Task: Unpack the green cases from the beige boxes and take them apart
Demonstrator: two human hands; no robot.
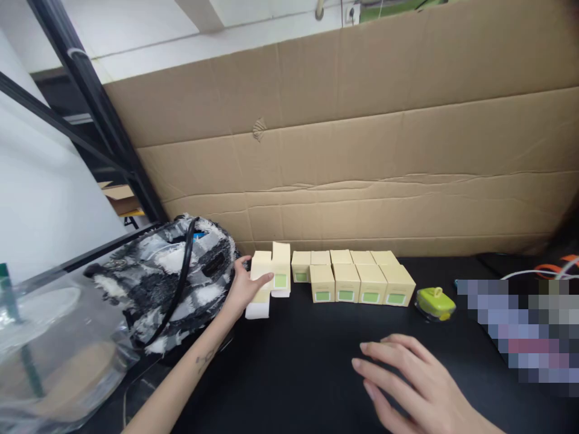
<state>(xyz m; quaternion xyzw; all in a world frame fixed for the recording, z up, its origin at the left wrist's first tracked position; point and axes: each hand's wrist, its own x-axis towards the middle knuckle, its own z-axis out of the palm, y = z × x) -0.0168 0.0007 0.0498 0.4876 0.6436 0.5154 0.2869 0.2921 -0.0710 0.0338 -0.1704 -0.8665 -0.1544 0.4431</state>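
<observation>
Pale-yellow carton [261, 278], green label, in left hand [243, 289].

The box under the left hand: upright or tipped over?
Tipped. The box leans under the left hand, its white end low on the table; the neighbouring box stands upright.

Two bare hands and forearms, no sleeves

No glove, ring or watch is seen on the left hand [244, 289] or the right hand [407, 377]; a small dark tattoo [204, 358] is marked on the forearm just behind the left wrist.
</observation>
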